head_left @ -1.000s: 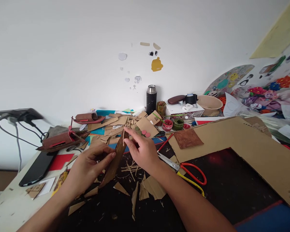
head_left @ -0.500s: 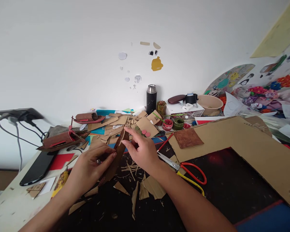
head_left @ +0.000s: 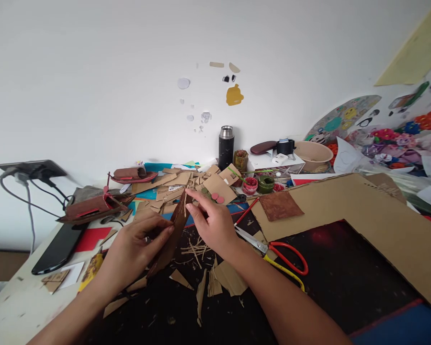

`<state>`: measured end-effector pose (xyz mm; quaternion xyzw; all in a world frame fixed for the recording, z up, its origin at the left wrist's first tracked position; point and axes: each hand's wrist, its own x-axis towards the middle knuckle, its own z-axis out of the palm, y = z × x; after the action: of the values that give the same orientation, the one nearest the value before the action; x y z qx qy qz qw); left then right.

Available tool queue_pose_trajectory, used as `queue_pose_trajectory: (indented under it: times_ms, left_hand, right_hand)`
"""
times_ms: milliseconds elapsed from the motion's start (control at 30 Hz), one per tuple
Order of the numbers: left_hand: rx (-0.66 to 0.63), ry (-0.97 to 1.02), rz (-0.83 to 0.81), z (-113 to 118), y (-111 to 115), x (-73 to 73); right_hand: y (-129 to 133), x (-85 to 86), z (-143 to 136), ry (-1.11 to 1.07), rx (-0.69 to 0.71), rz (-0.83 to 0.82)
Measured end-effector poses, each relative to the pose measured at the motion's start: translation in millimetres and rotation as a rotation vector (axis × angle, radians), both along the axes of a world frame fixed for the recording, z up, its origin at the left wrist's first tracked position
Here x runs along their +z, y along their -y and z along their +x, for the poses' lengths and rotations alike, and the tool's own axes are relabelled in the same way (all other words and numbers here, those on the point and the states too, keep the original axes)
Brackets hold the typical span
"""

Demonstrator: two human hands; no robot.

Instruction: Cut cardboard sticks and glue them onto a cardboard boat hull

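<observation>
My left hand (head_left: 138, 247) pinches the edge of a long brown cardboard piece (head_left: 172, 239), folded and tilted upward. At the upper end of that piece, my right hand (head_left: 210, 220) has its index fingertip on a thin tan strip (head_left: 185, 203); the thumb lies just below, beside the strip. The strip hangs along the cardboard's edge. Under the hands, a pile of thin strips (head_left: 197, 250) and torn cardboard scraps (head_left: 230, 278) lie on the black mat (head_left: 237, 318). Scissors (head_left: 262, 247) with red and yellow handles rest beside my right forearm.
Brown model boats (head_left: 88, 208), a phone (head_left: 57, 249) and a glue gun (head_left: 93, 270) are at left. Behind stand a black flask (head_left: 226, 148) and paint jars (head_left: 265, 184). At right lie a large cardboard sheet (head_left: 380, 225) and a painted square (head_left: 280, 207).
The thin strip now hangs more steeply, and its lower end has swung away from the cardboard. My right thumb has shifted slightly right. My left hand keeps its grip.
</observation>
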<state>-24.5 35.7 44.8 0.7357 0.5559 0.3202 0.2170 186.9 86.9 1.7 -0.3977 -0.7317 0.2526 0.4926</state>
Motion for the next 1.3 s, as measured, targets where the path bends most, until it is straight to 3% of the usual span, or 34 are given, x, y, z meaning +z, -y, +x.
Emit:
queue_pose_trajectory:
  times_ms: [967,1167,1300]
  left_hand:
    - [-0.011,-0.001,0.017,4.3,0.6,1.7]
    - [0.016,0.053,-0.024,0.5,-3.9,-0.1]
    - [0.039,0.099,-0.027,-1.2,-3.6,-0.9]
  right_hand:
    - [-1.0,-1.5,-1.9,-0.038,-0.025,-0.004]
    - [2.1,3.7,-0.8,-0.155,-0.013,-0.023]
    - [0.1,5.7,0.2,-0.249,-0.023,-0.119]
